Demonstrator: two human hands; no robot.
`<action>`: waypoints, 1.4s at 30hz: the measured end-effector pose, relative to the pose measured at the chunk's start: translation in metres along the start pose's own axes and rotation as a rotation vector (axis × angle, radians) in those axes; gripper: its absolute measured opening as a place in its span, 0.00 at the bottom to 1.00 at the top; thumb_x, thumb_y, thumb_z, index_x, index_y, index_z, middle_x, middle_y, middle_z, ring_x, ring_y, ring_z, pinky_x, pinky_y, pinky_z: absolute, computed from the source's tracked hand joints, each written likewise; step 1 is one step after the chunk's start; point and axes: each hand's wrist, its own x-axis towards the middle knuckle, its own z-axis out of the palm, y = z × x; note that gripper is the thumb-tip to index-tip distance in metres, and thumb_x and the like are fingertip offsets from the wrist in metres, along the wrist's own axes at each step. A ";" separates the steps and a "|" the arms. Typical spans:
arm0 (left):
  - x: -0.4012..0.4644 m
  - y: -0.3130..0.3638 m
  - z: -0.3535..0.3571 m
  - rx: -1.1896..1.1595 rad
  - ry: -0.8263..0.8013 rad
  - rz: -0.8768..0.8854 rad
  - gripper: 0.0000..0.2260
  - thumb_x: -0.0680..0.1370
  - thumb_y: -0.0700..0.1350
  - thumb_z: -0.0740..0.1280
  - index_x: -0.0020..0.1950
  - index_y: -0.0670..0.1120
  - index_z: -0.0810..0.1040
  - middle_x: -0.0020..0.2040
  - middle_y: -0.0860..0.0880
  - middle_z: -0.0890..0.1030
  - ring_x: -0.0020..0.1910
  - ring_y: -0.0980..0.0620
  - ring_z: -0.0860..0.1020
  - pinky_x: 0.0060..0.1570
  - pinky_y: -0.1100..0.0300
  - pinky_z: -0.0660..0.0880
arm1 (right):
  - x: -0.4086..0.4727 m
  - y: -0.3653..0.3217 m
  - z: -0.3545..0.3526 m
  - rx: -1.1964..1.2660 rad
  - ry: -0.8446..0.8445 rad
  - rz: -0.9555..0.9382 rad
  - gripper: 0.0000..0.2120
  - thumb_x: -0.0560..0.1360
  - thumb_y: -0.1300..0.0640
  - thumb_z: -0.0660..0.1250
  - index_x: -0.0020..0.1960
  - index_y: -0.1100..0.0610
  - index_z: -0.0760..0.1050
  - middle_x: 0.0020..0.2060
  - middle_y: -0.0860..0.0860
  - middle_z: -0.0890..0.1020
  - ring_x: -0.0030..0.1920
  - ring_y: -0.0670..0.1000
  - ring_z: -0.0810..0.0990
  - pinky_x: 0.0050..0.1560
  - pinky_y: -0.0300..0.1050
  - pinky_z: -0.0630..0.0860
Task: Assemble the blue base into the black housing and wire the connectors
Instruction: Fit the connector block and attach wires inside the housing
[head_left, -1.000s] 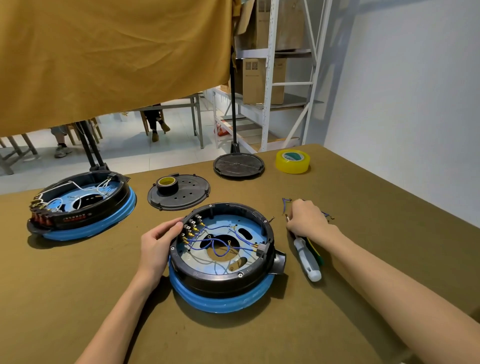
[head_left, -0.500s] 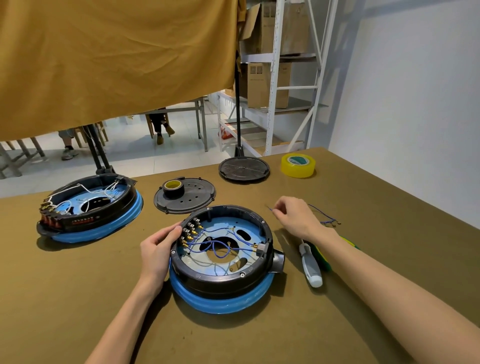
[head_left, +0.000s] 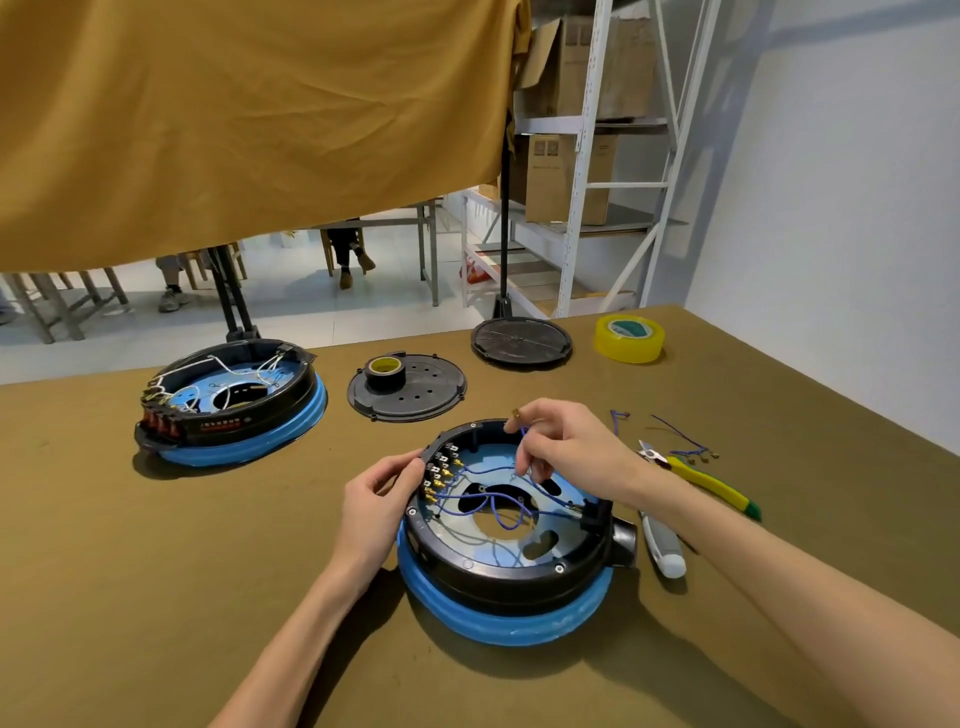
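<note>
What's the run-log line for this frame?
stage: wiring | left hand: grips housing rim | right hand: pinches blue wire with brass terminal over housing | blue base: seated

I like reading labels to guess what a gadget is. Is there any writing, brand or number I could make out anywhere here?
None can be read.
Far black housing on a blue base: small red print on its side wall, too blurred.
Brown cardboard boxes on the white shelf: printed marks, too small.
Yellow tape roll: green label inside the core, illegible.

Glossy black plastic housing (head_left: 498, 577) on matt olive cloth tabletop (head_left: 156, 571).
</note>
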 end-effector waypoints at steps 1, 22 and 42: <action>-0.002 0.000 0.001 -0.003 -0.003 0.014 0.09 0.82 0.46 0.68 0.61 0.50 0.84 0.51 0.55 0.87 0.53 0.56 0.85 0.46 0.62 0.82 | 0.002 -0.002 0.004 0.019 -0.044 0.026 0.11 0.81 0.71 0.57 0.56 0.60 0.75 0.36 0.55 0.84 0.30 0.49 0.78 0.35 0.39 0.75; -0.008 -0.005 -0.001 -0.017 -0.030 0.053 0.12 0.82 0.47 0.67 0.65 0.50 0.82 0.55 0.54 0.87 0.56 0.54 0.84 0.51 0.57 0.83 | 0.021 0.008 0.063 -0.227 -0.102 -0.024 0.06 0.85 0.56 0.60 0.55 0.53 0.76 0.43 0.49 0.78 0.41 0.46 0.73 0.47 0.46 0.72; -0.011 0.001 -0.001 0.030 -0.011 0.045 0.13 0.82 0.47 0.67 0.66 0.50 0.82 0.56 0.54 0.86 0.57 0.56 0.84 0.53 0.60 0.82 | 0.014 0.016 0.062 -0.149 -0.028 -0.134 0.03 0.81 0.56 0.68 0.53 0.51 0.81 0.41 0.46 0.82 0.39 0.45 0.80 0.42 0.43 0.79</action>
